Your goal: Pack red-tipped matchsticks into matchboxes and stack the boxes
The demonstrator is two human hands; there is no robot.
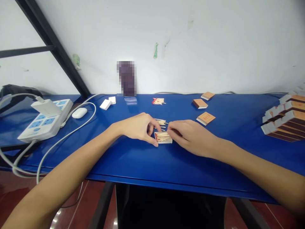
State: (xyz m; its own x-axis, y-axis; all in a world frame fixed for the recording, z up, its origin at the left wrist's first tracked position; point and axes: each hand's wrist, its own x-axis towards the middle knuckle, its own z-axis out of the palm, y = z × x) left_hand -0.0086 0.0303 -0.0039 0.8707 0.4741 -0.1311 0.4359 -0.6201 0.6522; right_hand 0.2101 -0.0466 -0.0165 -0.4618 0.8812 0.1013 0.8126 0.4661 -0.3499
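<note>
A small white matchbox tray [164, 142] lies on the blue table in front of me, with a layer of red-tipped matches [163, 136] inside, heads to the left. My left hand [140, 128] grips the tray's left end, thumb at the near corner and a finger at the far side. At the right end is my right hand [190, 136], its fingers pinched together against or just over the rim; what they hold is hidden. Just behind the tray are loose matches [161, 122], partly covered by my left hand. Farther back sits another small pile of matches [158, 101].
Orange matchbox sleeves [206, 118] lie right of centre, and stacked matchboxes [286, 119] stand at far right. White trays [105, 104] lie back left. A power strip [45, 121], cables and a white earbud case [79, 113] occupy the left. A phone-like object [128, 78] leans on the wall.
</note>
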